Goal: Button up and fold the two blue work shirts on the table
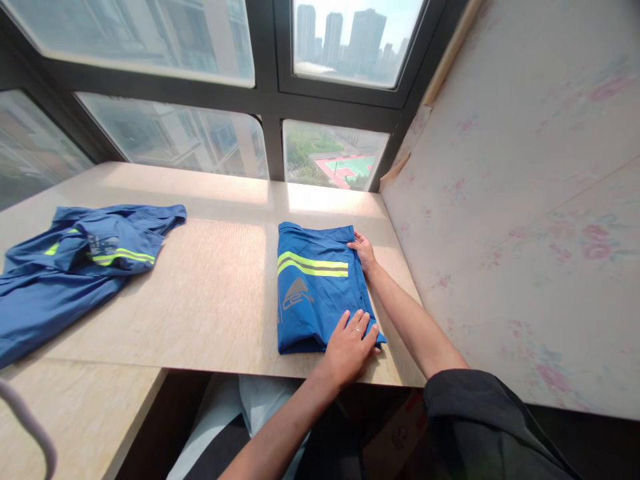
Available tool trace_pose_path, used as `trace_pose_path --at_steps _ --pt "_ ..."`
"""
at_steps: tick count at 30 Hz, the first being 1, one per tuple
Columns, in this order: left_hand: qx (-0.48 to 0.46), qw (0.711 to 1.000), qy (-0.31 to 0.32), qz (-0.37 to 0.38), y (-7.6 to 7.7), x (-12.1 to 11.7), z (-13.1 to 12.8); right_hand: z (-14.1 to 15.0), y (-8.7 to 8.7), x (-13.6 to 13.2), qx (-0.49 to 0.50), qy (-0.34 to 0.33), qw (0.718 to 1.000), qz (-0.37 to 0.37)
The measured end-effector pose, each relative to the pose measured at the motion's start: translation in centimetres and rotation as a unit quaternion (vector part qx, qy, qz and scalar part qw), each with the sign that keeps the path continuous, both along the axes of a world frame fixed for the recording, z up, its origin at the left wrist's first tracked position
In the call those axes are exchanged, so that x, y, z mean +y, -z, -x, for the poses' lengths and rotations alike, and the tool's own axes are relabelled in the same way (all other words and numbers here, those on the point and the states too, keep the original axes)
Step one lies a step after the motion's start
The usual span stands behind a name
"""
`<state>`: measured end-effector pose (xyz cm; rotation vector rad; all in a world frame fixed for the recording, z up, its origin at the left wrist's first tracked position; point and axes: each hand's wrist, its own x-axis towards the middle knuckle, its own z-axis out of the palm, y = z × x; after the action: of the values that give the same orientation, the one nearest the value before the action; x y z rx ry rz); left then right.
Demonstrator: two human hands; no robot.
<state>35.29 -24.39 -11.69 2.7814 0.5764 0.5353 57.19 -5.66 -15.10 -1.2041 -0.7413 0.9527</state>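
Note:
A folded blue work garment [320,300] lies on the pale stone-patterned counter [220,287], its yellow and grey reflective stripe and grey print facing up. My left hand [353,343] rests on its near right corner with the fingers spread over the cloth and a ring on one of them. At the far right corner, my right hand [363,252] grips the garment's edge, thumb on top; the other fingers are partly hidden. Off to the left, a second blue garment [105,257] with similar yellow stripes is spread loosely and wrinkled, apart from both hands.
Dark window frames [278,100] rise behind the counter, and a flower-patterned wall [515,220] bounds it on the right. A grey curved tube [33,427] shows at lower left. Below the front edge is a cardboard box [395,437], partly in shadow.

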Motion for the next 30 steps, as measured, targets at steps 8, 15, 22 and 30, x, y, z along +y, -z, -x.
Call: trace_pose_path --at_steps 8,15,22,30 --pt "-0.242 0.962 -0.103 -0.071 -3.8 -1.1 8.4 2.1 -3.0 -1.6 -0.481 0.037 0.876 0.002" --pt "-0.165 0.951 -0.261 -0.025 -2.0 1.9 12.6 9.0 -3.7 -8.1 -0.676 -0.06 0.734 -0.002" --pt "-0.141 0.959 -0.245 0.023 0.4 4.5 14.1 8.9 -1.4 -10.8 -0.682 -0.036 0.724 0.1" --pt "-0.067 0.983 -0.172 -0.009 1.2 5.1 17.6 8.0 -0.8 -11.0 -0.678 -0.05 0.727 0.097"
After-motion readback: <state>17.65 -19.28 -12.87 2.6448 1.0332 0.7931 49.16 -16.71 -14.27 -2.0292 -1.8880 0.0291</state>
